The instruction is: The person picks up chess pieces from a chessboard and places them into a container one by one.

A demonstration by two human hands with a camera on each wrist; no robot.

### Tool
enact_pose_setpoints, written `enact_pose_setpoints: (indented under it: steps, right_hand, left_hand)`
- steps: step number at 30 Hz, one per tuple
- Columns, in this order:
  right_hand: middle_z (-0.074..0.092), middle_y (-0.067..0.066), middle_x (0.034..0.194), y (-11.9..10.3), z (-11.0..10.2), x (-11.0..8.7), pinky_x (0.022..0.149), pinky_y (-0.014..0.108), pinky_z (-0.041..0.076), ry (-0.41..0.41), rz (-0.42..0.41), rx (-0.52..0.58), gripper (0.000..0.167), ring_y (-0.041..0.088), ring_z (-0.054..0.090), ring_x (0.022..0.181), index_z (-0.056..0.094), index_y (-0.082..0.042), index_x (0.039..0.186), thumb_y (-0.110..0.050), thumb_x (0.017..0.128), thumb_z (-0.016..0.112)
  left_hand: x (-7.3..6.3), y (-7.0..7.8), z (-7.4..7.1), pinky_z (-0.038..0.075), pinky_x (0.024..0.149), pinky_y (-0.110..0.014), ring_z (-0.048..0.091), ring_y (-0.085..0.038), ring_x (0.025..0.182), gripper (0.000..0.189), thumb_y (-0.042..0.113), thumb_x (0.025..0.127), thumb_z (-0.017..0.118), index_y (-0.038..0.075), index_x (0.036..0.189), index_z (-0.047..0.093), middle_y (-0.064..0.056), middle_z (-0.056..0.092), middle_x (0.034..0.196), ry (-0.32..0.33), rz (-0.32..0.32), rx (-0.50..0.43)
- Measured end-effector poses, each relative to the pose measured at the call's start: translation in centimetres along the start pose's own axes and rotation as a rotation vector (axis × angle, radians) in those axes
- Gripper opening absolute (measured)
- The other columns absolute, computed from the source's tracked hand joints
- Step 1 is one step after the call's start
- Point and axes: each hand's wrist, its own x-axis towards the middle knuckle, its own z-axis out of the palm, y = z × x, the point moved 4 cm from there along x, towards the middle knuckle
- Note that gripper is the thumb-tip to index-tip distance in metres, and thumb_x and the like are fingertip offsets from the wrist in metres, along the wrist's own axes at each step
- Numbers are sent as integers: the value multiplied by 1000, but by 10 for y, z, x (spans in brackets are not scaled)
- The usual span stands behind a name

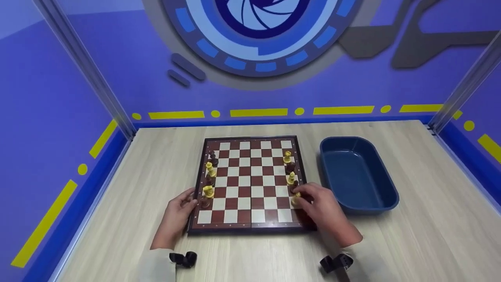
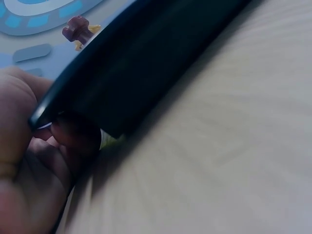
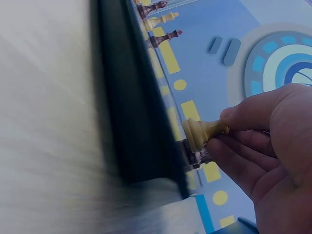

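Observation:
A chessboard with brown and white squares lies on the table. At its left edge, my left hand grips the rim with curled fingers; the left wrist view shows this hand around the dark board edge. Near the board's right edge, my right hand pinches a yellow chess piece between thumb and finger. The fingers cover its top, and whether its base touches the board I cannot tell. Behind it stand a dark piece, a yellow bishop, another dark piece and a yellow queen.
Down the left side of the board runs a column of alternating dark and yellow pieces, among them a yellow knight and a tall yellow piece. A dark blue bin sits right of the board. Blue panels wall in the table.

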Motion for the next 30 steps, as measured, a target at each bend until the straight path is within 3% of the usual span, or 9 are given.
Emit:
enact_pose_setpoints:
  steps: [11, 15, 21, 30]
  right_hand:
    - [69, -4, 96, -3, -12, 0, 76, 26, 57, 34, 23, 91, 18, 9, 66, 87, 74, -10, 97, -2, 81, 76]
    - [69, -4, 96, -3, -16, 3, 76, 26, 57, 55, 14, 76, 18, 9, 67, 87, 74, -11, 97, -4, 81, 75]
    - [70, -1, 93, 2, -34, 4, 69, 19, 55, 160, -15, 12, 21, 9, 66, 80, 74, -10, 97, -2, 78, 78]
    - [68, 1, 99, 18, -65, 5, 77, 0, 42, 221, 97, -15, 22, 13, 64, 90, 72, -11, 104, -5, 83, 74]
  left_hand:
    - [-7, -6, -4, 53, 71, -21, 59, -7, 83, 44, -1, 96, 54, -3, 139, 47, -11, 53, 100, 1, -1, 30]
    - [-7, -2, -6, 53, 70, -21, 59, -7, 83, 44, 0, 96, 53, -3, 140, 47, -11, 54, 100, 11, 4, 52]
    - [-4, 2, -4, 53, 70, -21, 59, -9, 89, 44, 1, 97, 53, -1, 141, 47, -11, 52, 103, -3, -3, 78]
    - [-3, 3, -1, 52, 71, -21, 58, -9, 89, 45, 1, 96, 54, -1, 140, 47, -10, 52, 102, 12, -9, 47]
